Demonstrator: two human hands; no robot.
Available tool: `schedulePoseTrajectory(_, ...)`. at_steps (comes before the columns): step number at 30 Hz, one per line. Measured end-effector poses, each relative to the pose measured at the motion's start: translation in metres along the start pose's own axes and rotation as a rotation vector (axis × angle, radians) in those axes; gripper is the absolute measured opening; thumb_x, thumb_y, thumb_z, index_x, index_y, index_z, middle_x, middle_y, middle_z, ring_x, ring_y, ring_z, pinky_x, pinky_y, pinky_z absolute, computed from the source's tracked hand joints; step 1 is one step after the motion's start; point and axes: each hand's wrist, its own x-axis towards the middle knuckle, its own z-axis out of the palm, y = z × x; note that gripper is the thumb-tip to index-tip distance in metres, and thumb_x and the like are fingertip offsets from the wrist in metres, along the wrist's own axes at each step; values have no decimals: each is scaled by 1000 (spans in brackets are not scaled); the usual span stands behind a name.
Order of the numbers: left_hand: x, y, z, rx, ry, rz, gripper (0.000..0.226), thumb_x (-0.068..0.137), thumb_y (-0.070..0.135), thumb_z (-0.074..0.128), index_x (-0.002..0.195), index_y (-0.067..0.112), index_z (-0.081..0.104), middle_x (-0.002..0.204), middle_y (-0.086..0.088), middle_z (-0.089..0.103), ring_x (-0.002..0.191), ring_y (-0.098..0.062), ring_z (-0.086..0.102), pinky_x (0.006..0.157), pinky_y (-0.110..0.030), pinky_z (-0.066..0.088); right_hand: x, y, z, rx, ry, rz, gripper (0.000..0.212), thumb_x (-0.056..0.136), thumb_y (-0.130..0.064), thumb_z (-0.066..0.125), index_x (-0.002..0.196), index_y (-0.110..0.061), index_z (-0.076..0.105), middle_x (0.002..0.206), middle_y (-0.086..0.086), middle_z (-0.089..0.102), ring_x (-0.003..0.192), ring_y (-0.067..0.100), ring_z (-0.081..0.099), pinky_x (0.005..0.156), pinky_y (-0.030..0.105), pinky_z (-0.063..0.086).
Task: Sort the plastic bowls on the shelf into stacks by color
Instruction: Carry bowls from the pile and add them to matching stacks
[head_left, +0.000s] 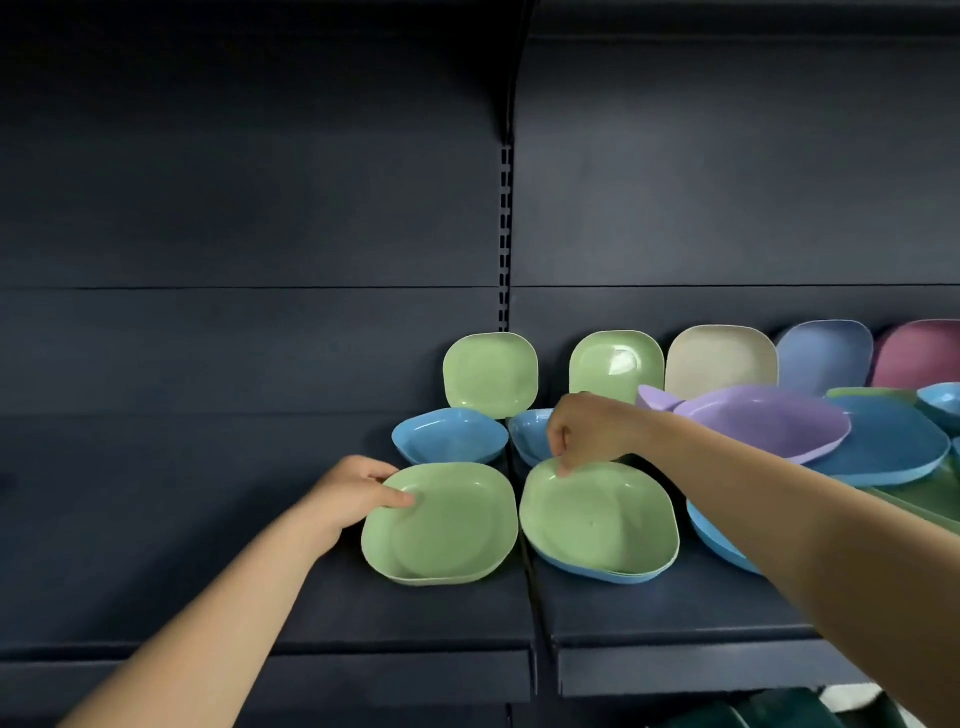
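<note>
Head view shows no readable writing on the dark shelf (311, 597). Left hand (353, 493) pinches the rim of a pale green bowl (441, 525) at the shelf's front. Just right of it, right hand (587, 431) pinches the rim of a second green bowl (597, 514), nested on a blue bowl (597, 571).

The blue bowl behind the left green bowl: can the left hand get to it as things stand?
Probably yes. The blue bowl lies just behind the green bowl that the left hand grips, with nothing stacked on it; the hand must first let go.
</note>
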Motion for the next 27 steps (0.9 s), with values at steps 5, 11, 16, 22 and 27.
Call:
schedulePoseTrajectory(5,-2,0,0,-31,11,4,11,77,3,71,81,13,72,76,0,73,75,-16,66,67,-24,47,6,0,-2,51,24,-10,7,76,-18,66,70,-16,69,69,-9,62,60,6,54,54,12,41)
schedulePoseTrajectory(11,-4,2,-9,-131,-15,-27,9,83,2,67,85,10,70,75,0,74,75,-16,67,68,-26,50,9,3,-10,149,12,-24,6,78,-19,66,72,-16,67,70,-12,61,62,3,53,59,15,41)
schedulePoseTrajectory(16,-6,-1,-20,-266,25,-89,7,88,5,62,88,4,69,88,-9,74,77,-21,68,70,-30,51,9,5,-26,293,-20,-27,5,81,-21,68,76,-19,67,70,-8,61,64,7,54,63,19,46)
schedulePoseTrajectory(22,-6,-3,-38,-414,129,-163,21,95,14,54,110,0,58,105,-14,68,93,-28,64,72,-33,51,14,-4,-40,498,28,3,7,84,-20,68,81,-16,64,69,-3,57,60,11,49,58,18,43)
schedulePoseTrajectory(27,-10,-8,-74,-577,230,-135,22,94,4,51,115,-3,52,112,-19,61,89,-28,61,63,-34,50,23,-32,-39,812,128,98,12,94,-3,49,93,-4,60,69,5,47,52,11,44,45,17,37)
